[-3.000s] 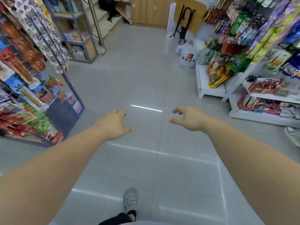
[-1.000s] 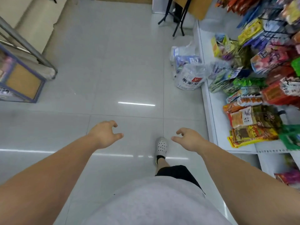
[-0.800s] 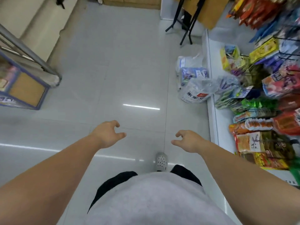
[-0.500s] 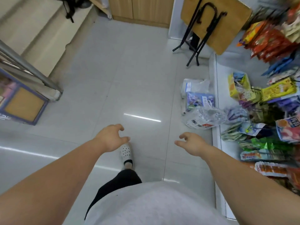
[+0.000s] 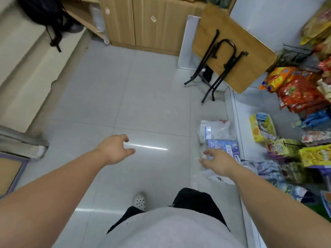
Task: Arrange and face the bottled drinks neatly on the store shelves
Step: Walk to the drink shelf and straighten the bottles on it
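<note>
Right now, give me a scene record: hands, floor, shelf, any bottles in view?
left hand: loosely curled, empty, over floor
right hand: loosely curled, empty, overlaps bags in view
bags: on floor beside shelf base
shelf: right side, holds snack packs
table: folded, upright, far end
bottles: none in view

Nothing legible: print on the orange snack packets [image 5: 302,93] and the yellow-green packet [image 5: 279,146] is blurred, the dark mark on the white plastic bag [image 5: 221,179] is partly hidden by the right hand [image 5: 219,161], the label on the clear bag [image 5: 208,130] and the cabinet stickers [image 5: 153,18] are too small to read.
</note>
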